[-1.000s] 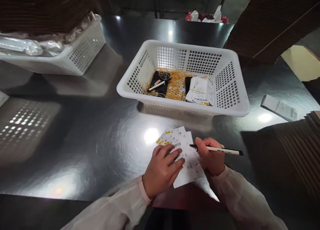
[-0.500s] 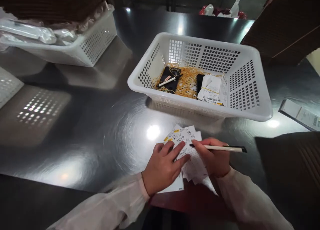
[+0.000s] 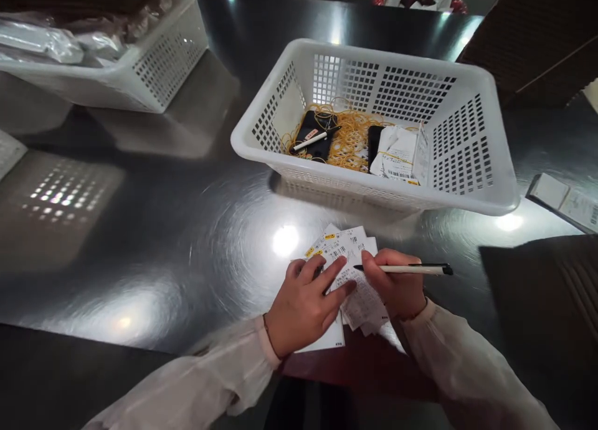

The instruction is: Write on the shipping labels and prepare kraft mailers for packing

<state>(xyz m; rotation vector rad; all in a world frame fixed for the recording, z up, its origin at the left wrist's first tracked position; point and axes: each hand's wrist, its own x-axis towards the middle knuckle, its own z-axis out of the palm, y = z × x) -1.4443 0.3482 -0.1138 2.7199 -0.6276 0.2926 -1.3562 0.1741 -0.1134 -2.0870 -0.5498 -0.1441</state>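
Note:
A fanned pile of white printed labels (image 3: 362, 302) with barcodes and yellow marks lies at the near edge of the metal table. My left hand (image 3: 306, 305) rests on the pile, its fingers spread apart and pressing the paper down. A white pen (image 3: 413, 269) with black ends is pinched in my right hand (image 3: 399, 286), which leans on the pile's right side. The pen's black tip is at the top label, close to some handwritten marks; whether it touches the paper I cannot tell.
Beyond my hands stands a white plastic basket (image 3: 374, 190) holding rubber bands (image 3: 350, 134), another pen (image 3: 311, 140), dark phone-like objects and banded labels (image 3: 397, 152). Another basket (image 3: 163, 75) with plastic-wrapped items is at upper left. A label stack (image 3: 565, 199) lies at right, near dark cardboard (image 3: 546, 43).
My view has shifted slightly, so the baskets appear higher. My left hand stays spread on the labels. The pen in my right hand sits at a slightly flatter angle, its tip near the same spot.

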